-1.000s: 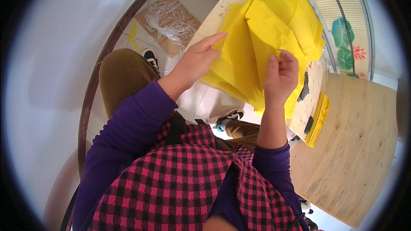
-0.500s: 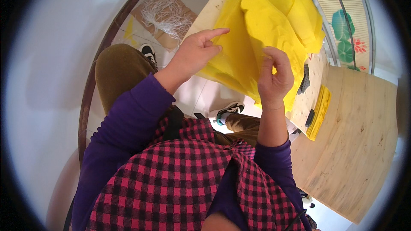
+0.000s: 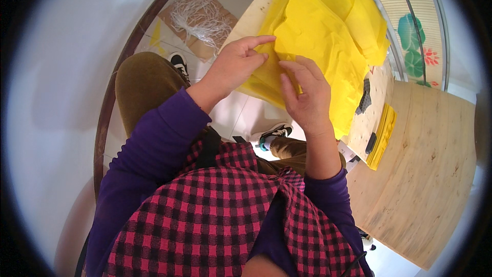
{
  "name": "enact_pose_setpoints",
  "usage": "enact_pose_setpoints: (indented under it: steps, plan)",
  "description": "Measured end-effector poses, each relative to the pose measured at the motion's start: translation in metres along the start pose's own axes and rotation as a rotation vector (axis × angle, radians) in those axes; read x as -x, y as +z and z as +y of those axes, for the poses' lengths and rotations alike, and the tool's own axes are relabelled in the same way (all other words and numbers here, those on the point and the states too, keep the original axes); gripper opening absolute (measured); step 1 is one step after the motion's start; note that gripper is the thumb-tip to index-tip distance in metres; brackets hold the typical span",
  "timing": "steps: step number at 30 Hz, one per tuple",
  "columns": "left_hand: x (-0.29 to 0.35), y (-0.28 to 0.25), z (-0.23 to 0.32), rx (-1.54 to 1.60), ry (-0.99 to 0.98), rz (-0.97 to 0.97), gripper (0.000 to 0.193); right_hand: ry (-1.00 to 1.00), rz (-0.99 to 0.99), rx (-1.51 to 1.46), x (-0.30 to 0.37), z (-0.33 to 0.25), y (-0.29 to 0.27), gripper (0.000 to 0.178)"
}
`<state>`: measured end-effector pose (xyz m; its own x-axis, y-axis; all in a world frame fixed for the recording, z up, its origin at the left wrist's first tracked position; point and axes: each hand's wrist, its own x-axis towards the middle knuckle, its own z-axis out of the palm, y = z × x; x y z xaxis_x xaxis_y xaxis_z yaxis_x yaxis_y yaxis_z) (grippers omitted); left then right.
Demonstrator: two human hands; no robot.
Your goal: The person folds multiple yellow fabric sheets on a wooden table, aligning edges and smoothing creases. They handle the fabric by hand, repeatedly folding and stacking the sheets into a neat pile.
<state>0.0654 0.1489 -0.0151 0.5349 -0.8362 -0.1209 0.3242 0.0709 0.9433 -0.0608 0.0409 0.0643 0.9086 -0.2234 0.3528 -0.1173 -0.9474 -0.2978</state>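
Note:
Soft yellow sheets [image 3: 320,36], thin and wrinkled like cloth, lie layered over a light wooden table. At their near left edge, my left hand [image 3: 238,66] has its index finger stretched out at the top sheet's edge, thumb apart below it and the other fingers curled. Just right of it, my right hand [image 3: 310,95] hovers over the near part of the sheets with thumb and fingers apart; nothing shows between them. Whether its fingertips touch the sheet, I cannot tell.
A folded yellow strip [image 3: 383,136] with a black piece lies by the table's edge. Beside it stands a wooden board [image 3: 425,159]. White strings [image 3: 200,20] lie on brown cardboard [image 3: 205,51] on the floor. A patterned panel [image 3: 420,36] stands at the right.
My right hand has moved left, toward my left hand, and its fingers have spread from a pinch. The top yellow sheet's loose edge has shifted left. My left hand has barely moved.

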Motion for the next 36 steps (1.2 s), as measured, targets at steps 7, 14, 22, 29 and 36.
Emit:
enact_pose_setpoints:
  steps: [7,14,22,29,36]
  plan:
    - [-0.001,0.001,0.001,0.000,-0.013,0.031,0.033,0.024,-0.117,0.102,0.004,-0.008,0.007,0.038]
    - [0.002,0.002,0.007,0.138,-0.053,0.039,0.037,0.112,0.061,-0.002,0.006,0.005,0.010,0.019]
    - [-0.001,0.001,0.001,0.065,0.030,0.033,0.048,0.353,0.234,-0.285,0.003,0.016,0.005,0.012]
    - [-0.002,0.000,0.000,0.000,0.002,0.084,0.051,0.371,0.258,-0.357,0.005,0.010,0.011,0.040]
    - [-0.007,0.003,-0.008,-0.020,0.047,0.118,0.049,0.425,0.087,-0.326,0.007,0.007,0.014,0.043]
